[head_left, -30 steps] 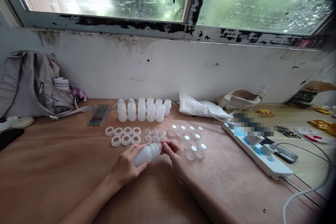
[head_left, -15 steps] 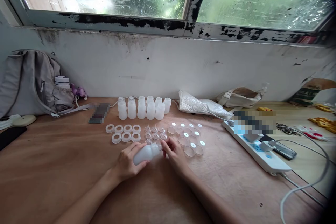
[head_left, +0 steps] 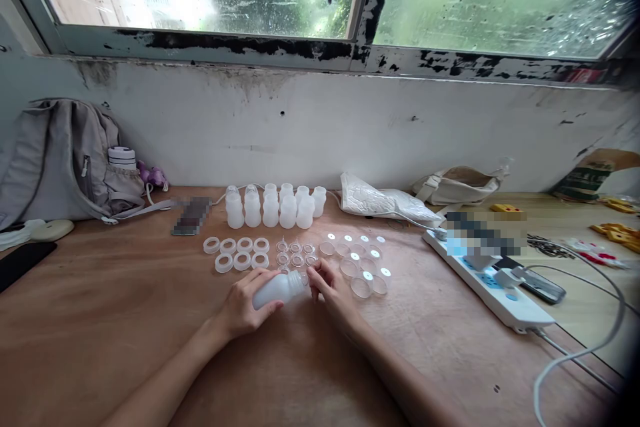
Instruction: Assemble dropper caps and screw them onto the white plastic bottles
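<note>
1. Frosted white plastic forms the bottle point(head_left: 275, 290) in the head view, lying tilted above the near middle of the worktop point(head_left: 125, 320), its mouth pointing right and slightly far.
2. The left hand point(head_left: 245, 303) wraps around the bottle's body from the left, thumb on the near side and fingers over the far side.
3. The right hand point(head_left: 333, 290) is at the bottle's mouth, fingers curled and fingertips drawn together beside a clear rim there; whether they pinch that rim, I cannot tell.
4. Just beyond the bottle sit small clear round pieces point(head_left: 297, 259) in rows, one partly hidden behind it.
5. Left of those lie seven translucent white rings point(head_left: 218, 263), four in the far row and three in the near row.
6. To the right, near the right hand, are clear round caps point(head_left: 361, 288) with white dots among them.
7. Farther back, frosted bottles point(head_left: 271, 211) stand upright in a close group, with a silvery white packet point(head_left: 367, 197) to their right.
8. A grey backpack point(head_left: 60, 153) rests far left; a white power strip point(head_left: 493, 293) lies on the right.
</note>
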